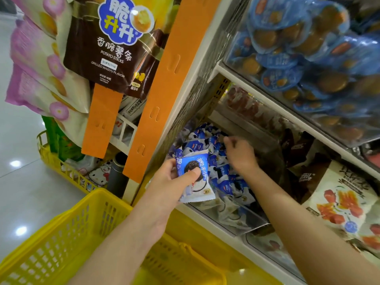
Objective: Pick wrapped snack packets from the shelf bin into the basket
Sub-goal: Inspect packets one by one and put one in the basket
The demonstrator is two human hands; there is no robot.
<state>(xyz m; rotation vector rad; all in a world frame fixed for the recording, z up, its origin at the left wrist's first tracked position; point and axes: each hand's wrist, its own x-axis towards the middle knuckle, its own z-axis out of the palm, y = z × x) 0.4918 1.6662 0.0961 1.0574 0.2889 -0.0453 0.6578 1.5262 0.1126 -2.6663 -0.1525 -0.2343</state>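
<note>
My left hand (171, 177) grips a blue-and-white snack packet (195, 177) with a dark cookie printed on it, thumb across its front, just in front of the shelf bin. The clear bin (232, 223) on the low shelf holds several matching blue-and-white packets (205, 145). My right hand (239, 153) reaches into the bin over the pile, fingers curled down among the packets; whether it holds one is hidden. The yellow plastic basket (67, 231) sits below, under my left forearm.
Orange hanging strips (164, 87) carry chip bags (109, 44) at the left of the shelf. A bin of blue-wrapped cakes (304, 50) fills the shelf above. Brown packets (298, 149) and a white bag (341, 202) lie right of the bin. Another yellow basket (61, 167) stands on the floor.
</note>
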